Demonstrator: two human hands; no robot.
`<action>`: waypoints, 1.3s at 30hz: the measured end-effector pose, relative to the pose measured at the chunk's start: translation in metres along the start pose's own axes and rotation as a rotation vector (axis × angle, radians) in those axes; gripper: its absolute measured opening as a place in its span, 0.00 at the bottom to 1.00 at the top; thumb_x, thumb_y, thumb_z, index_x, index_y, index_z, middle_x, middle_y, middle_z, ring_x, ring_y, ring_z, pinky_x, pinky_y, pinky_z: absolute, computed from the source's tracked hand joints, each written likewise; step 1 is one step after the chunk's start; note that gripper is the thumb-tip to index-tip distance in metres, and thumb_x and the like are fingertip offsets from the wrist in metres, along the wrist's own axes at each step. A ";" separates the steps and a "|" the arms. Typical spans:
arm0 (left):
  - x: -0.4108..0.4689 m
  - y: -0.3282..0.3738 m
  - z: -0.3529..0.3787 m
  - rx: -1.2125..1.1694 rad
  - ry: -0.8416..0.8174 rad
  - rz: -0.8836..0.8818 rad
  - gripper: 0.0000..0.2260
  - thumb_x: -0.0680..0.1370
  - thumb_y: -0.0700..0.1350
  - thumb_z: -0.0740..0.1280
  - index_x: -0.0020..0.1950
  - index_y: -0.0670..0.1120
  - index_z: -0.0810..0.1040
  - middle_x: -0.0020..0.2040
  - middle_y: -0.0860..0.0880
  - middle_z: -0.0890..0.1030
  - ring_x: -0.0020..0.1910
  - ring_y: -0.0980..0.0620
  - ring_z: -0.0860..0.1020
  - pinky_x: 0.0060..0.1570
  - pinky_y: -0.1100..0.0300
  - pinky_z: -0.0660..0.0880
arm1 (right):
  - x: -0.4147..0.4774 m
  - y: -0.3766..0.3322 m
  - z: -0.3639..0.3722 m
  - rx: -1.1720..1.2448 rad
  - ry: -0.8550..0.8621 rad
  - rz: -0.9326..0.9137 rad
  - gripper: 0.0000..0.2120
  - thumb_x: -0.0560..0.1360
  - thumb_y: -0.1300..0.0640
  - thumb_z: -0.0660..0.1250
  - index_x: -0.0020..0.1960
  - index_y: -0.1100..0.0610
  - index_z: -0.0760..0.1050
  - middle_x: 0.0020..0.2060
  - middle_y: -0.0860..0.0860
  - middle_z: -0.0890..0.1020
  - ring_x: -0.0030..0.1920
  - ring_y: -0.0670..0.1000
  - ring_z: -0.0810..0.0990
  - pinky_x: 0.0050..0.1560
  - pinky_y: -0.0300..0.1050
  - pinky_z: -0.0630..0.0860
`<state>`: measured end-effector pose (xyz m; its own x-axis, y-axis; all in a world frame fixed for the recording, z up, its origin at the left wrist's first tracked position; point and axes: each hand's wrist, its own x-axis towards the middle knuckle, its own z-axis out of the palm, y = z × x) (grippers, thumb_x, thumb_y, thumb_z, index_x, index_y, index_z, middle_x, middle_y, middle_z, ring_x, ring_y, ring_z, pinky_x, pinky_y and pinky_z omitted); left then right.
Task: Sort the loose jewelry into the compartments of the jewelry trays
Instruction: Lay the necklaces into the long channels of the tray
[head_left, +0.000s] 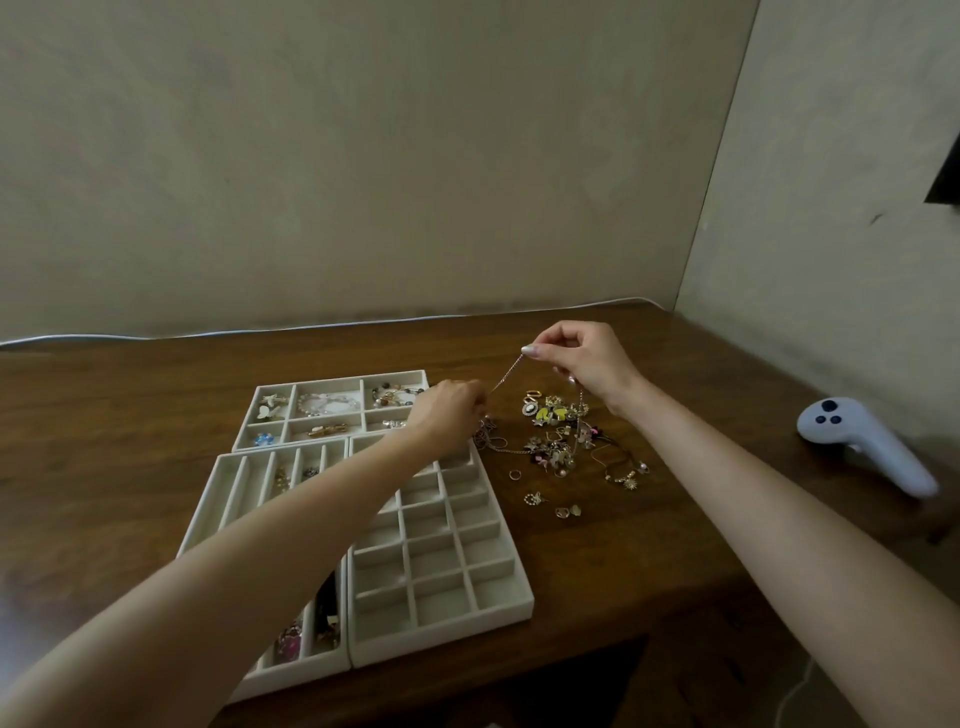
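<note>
Right hand (579, 361) and left hand (449, 410): fingers of each pinch one thin chain (506, 374), taut above the surface (597, 545). Loose pile (563, 436) at the trays' 3 o'clock, mostly unsorted. Back tray (337, 379) part-filled, grid tray (441, 636) looks bare. Early stage.

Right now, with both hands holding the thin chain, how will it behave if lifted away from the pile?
Probably floppy: the chain runs straight only where the right hand and left hand pull it taut. Likely light, since fingertip pinches carry it. It may snag, as part of it hangs from the right hand into the loose pile.
</note>
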<state>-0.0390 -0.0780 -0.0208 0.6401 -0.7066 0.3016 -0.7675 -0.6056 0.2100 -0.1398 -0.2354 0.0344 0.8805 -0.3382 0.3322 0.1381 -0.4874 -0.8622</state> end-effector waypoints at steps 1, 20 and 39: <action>0.001 -0.002 -0.001 -0.128 0.007 -0.059 0.08 0.81 0.42 0.58 0.52 0.44 0.75 0.48 0.45 0.82 0.45 0.48 0.79 0.44 0.55 0.76 | 0.000 0.000 0.001 -0.033 0.032 -0.021 0.05 0.70 0.56 0.74 0.41 0.56 0.80 0.31 0.48 0.78 0.31 0.44 0.73 0.33 0.35 0.70; -0.002 -0.009 -0.031 -1.433 0.380 -0.382 0.09 0.81 0.39 0.58 0.48 0.40 0.77 0.41 0.45 0.80 0.40 0.51 0.79 0.46 0.56 0.79 | 0.008 0.039 -0.001 -0.497 0.137 0.025 0.03 0.75 0.59 0.69 0.47 0.56 0.80 0.44 0.49 0.82 0.44 0.46 0.78 0.46 0.41 0.74; -0.024 -0.028 -0.038 -1.405 0.412 -0.390 0.09 0.80 0.38 0.60 0.47 0.42 0.81 0.43 0.44 0.82 0.40 0.51 0.82 0.45 0.60 0.80 | 0.008 0.000 0.027 0.259 0.001 0.111 0.07 0.77 0.63 0.64 0.50 0.61 0.81 0.37 0.55 0.82 0.33 0.47 0.79 0.34 0.38 0.78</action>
<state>-0.0341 -0.0302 0.0018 0.9338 -0.2965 0.2003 -0.1177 0.2740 0.9545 -0.1210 -0.2165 0.0264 0.8961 -0.3789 0.2310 0.1529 -0.2251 -0.9623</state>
